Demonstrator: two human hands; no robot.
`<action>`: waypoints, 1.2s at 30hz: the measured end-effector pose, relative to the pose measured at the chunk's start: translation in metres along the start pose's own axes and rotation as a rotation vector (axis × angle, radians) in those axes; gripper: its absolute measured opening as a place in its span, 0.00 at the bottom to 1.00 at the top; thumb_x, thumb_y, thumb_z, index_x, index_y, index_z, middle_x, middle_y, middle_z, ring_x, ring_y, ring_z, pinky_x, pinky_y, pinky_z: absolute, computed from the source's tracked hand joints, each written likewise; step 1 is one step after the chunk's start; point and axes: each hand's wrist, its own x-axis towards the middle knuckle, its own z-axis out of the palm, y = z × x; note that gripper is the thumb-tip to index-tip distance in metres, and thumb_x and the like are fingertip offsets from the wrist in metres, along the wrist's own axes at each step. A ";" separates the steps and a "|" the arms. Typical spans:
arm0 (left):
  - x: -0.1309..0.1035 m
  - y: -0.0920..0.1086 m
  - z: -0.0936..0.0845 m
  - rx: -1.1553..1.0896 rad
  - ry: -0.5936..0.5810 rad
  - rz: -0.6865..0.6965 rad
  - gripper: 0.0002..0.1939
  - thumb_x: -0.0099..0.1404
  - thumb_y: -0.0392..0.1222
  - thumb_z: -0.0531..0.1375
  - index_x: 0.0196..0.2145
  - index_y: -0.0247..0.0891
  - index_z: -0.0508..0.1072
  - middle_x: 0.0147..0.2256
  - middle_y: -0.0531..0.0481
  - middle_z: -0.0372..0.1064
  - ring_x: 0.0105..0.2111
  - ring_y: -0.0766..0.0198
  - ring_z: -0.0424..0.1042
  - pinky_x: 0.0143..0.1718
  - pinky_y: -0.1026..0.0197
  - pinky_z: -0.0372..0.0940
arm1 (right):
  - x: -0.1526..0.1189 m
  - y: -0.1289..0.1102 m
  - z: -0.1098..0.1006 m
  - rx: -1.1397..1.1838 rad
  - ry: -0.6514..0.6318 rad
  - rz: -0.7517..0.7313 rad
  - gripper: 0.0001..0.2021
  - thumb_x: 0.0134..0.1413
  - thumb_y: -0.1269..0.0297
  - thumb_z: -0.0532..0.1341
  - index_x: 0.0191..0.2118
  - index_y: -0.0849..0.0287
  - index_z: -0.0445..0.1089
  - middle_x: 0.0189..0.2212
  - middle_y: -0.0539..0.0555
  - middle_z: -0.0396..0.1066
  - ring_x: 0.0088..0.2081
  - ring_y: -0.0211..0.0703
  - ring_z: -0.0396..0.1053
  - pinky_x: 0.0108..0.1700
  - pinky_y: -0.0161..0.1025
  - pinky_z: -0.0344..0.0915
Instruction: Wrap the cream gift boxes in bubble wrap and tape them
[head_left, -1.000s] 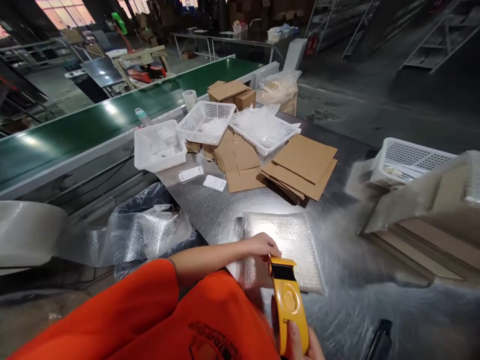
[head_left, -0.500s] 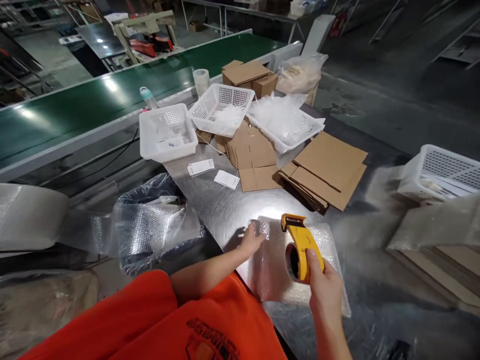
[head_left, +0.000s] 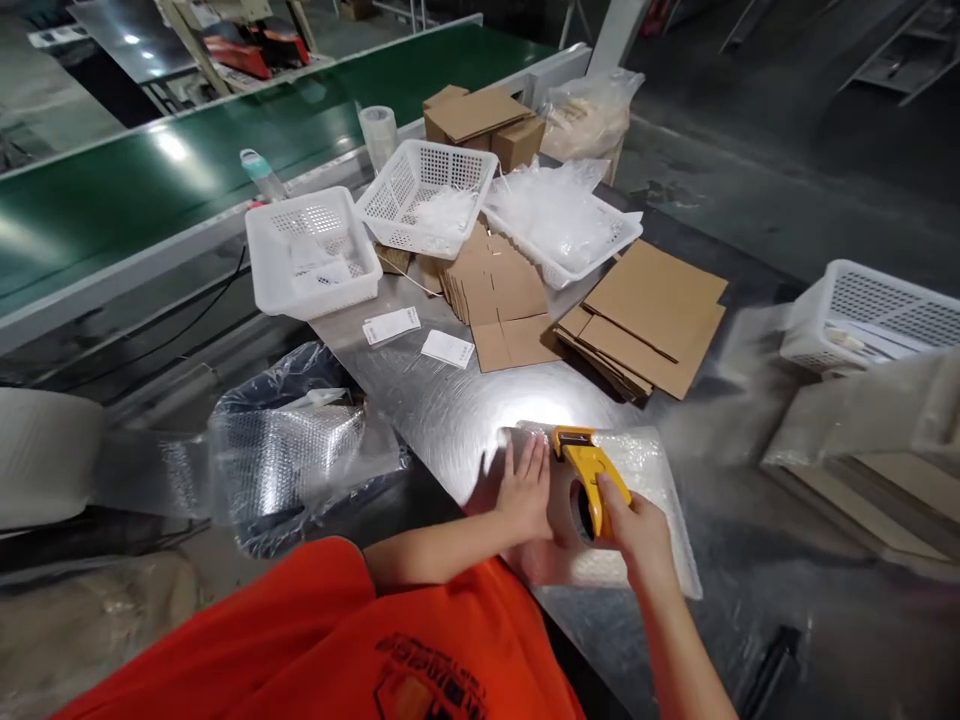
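Observation:
A bubble-wrap package (head_left: 652, 470) lies flat on the metal table (head_left: 420, 400) in front of me. My left hand (head_left: 526, 490) rests on its left part, fingers spread and pointing away from me. Wrapped round a yellow tape dispenser (head_left: 592, 475) are the fingers of my right hand (head_left: 637, 530). The dispenser is over the middle of the package, and its front end is right beside my left fingertips. Whether that end touches the wrap I cannot tell.
Flat cardboard (head_left: 660, 300) lies beyond the package, with white baskets (head_left: 315, 250) and paper slips (head_left: 448, 348) near it. A bubble-wrap roll (head_left: 45, 455) and a lined bin (head_left: 292, 460) stand left. Another white basket (head_left: 870, 310) is at the right. A green conveyor (head_left: 300, 125) runs behind.
My left hand has moved from the package's left edge onto its top and flattened. The dispenser has come down closer to the package, beside my left fingers. The camera view has shifted slightly.

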 end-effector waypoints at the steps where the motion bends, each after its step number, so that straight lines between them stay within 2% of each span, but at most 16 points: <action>1: -0.001 0.001 0.000 0.046 -0.001 0.002 0.67 0.49 0.63 0.67 0.71 0.22 0.39 0.71 0.27 0.27 0.72 0.41 0.27 0.69 0.32 0.32 | -0.002 0.001 -0.001 0.009 -0.023 0.029 0.34 0.40 0.28 0.56 0.22 0.61 0.71 0.19 0.61 0.69 0.23 0.47 0.65 0.23 0.40 0.60; 3: -0.001 0.002 -0.003 0.123 -0.006 -0.013 0.64 0.50 0.62 0.67 0.71 0.24 0.42 0.71 0.28 0.30 0.72 0.42 0.26 0.69 0.31 0.29 | -0.016 0.010 -0.005 0.016 -0.063 0.064 0.35 0.36 0.26 0.55 0.22 0.61 0.71 0.20 0.61 0.70 0.24 0.48 0.66 0.24 0.40 0.60; 5: 0.000 0.002 -0.006 0.162 -0.014 -0.046 0.63 0.50 0.62 0.68 0.71 0.26 0.44 0.71 0.29 0.31 0.72 0.40 0.26 0.68 0.28 0.28 | -0.045 0.033 -0.012 0.027 -0.066 0.090 0.36 0.34 0.25 0.56 0.22 0.62 0.72 0.20 0.59 0.70 0.26 0.49 0.67 0.26 0.40 0.62; 8: -0.002 -0.001 -0.015 0.166 -0.036 -0.076 0.64 0.50 0.63 0.68 0.71 0.27 0.43 0.71 0.29 0.28 0.72 0.38 0.26 0.66 0.25 0.27 | -0.109 0.092 -0.021 0.126 -0.060 0.199 0.38 0.33 0.25 0.59 0.28 0.64 0.75 0.22 0.57 0.72 0.28 0.50 0.69 0.28 0.40 0.64; 11: 0.001 -0.009 -0.035 0.162 -0.175 -0.019 0.65 0.48 0.59 0.71 0.71 0.27 0.43 0.71 0.27 0.28 0.72 0.39 0.29 0.66 0.27 0.28 | -0.167 0.153 -0.017 0.241 -0.095 0.375 0.42 0.29 0.24 0.61 0.34 0.65 0.77 0.28 0.58 0.76 0.33 0.55 0.72 0.31 0.41 0.68; 12: 0.006 -0.012 -0.045 0.157 -0.234 -0.002 0.62 0.48 0.56 0.72 0.71 0.28 0.46 0.71 0.28 0.32 0.72 0.39 0.33 0.67 0.28 0.30 | -0.179 0.167 -0.013 0.254 -0.093 0.399 0.43 0.29 0.24 0.61 0.35 0.65 0.77 0.30 0.58 0.77 0.35 0.56 0.73 0.32 0.41 0.68; 14: 0.022 -0.011 -0.067 0.144 -0.281 -0.021 0.49 0.53 0.47 0.71 0.67 0.32 0.57 0.68 0.29 0.50 0.68 0.39 0.49 0.67 0.30 0.36 | -0.190 0.183 -0.004 0.248 -0.073 0.376 0.43 0.31 0.24 0.60 0.35 0.64 0.77 0.29 0.57 0.77 0.36 0.56 0.73 0.33 0.40 0.68; 16: 0.044 0.001 -0.084 0.173 -0.220 -0.058 0.32 0.63 0.43 0.64 0.63 0.31 0.64 0.62 0.30 0.63 0.63 0.41 0.61 0.67 0.31 0.40 | -0.188 0.186 0.003 0.249 -0.052 0.320 0.42 0.32 0.22 0.58 0.32 0.62 0.77 0.26 0.56 0.75 0.33 0.55 0.72 0.32 0.40 0.66; 17: 0.055 0.010 -0.088 0.198 -0.170 -0.058 0.29 0.67 0.42 0.59 0.63 0.30 0.63 0.61 0.30 0.63 0.63 0.42 0.61 0.67 0.32 0.39 | -0.185 0.184 0.005 0.258 -0.047 0.296 0.41 0.32 0.22 0.57 0.30 0.62 0.77 0.24 0.56 0.74 0.32 0.54 0.71 0.31 0.41 0.66; 20: 0.082 0.040 -0.079 0.223 -0.010 -0.025 0.33 0.74 0.48 0.50 0.69 0.27 0.49 0.69 0.29 0.46 0.70 0.45 0.45 0.69 0.39 0.38 | -0.175 0.175 0.007 0.308 -0.047 0.250 0.40 0.33 0.22 0.57 0.27 0.61 0.76 0.23 0.56 0.73 0.29 0.51 0.69 0.30 0.41 0.65; 21: 0.087 0.047 -0.071 0.206 0.015 -0.029 0.35 0.74 0.51 0.49 0.70 0.27 0.46 0.70 0.30 0.42 0.70 0.46 0.43 0.69 0.41 0.40 | -0.174 0.173 0.008 0.328 -0.041 0.238 0.39 0.33 0.23 0.57 0.26 0.61 0.75 0.22 0.55 0.72 0.28 0.50 0.69 0.30 0.41 0.65; 22: 0.091 0.051 -0.061 0.184 0.033 -0.042 0.36 0.74 0.54 0.48 0.70 0.28 0.46 0.70 0.30 0.44 0.70 0.46 0.46 0.68 0.42 0.43 | -0.175 0.172 0.008 0.346 -0.036 0.229 0.38 0.34 0.23 0.57 0.26 0.60 0.75 0.21 0.55 0.72 0.27 0.49 0.68 0.29 0.40 0.64; 26: 0.094 0.050 -0.032 0.156 0.115 -0.076 0.33 0.75 0.55 0.45 0.68 0.30 0.55 0.58 0.32 0.66 0.58 0.45 0.65 0.60 0.43 0.55 | -0.199 0.191 0.010 0.435 -0.038 0.229 0.35 0.37 0.27 0.59 0.27 0.61 0.75 0.22 0.53 0.71 0.28 0.47 0.67 0.29 0.39 0.63; 30: 0.095 0.045 -0.026 0.184 0.155 -0.053 0.31 0.76 0.55 0.44 0.67 0.31 0.57 0.55 0.34 0.68 0.54 0.45 0.67 0.55 0.47 0.58 | -0.225 0.225 0.007 0.436 -0.035 0.341 0.33 0.41 0.30 0.60 0.32 0.60 0.76 0.23 0.52 0.72 0.29 0.48 0.68 0.30 0.39 0.63; 33: 0.097 0.044 -0.027 0.202 0.149 -0.064 0.32 0.75 0.56 0.45 0.66 0.31 0.58 0.54 0.33 0.68 0.52 0.45 0.67 0.54 0.48 0.58 | -0.213 0.223 0.007 0.258 -0.073 0.317 0.32 0.42 0.29 0.56 0.26 0.57 0.73 0.21 0.53 0.71 0.26 0.47 0.67 0.29 0.39 0.61; 36: 0.098 0.044 -0.027 0.220 0.133 -0.073 0.32 0.75 0.56 0.45 0.68 0.33 0.56 0.55 0.34 0.68 0.52 0.45 0.67 0.52 0.48 0.58 | -0.176 0.193 0.008 0.054 -0.141 0.293 0.29 0.50 0.34 0.52 0.28 0.57 0.74 0.25 0.57 0.75 0.29 0.50 0.71 0.30 0.39 0.60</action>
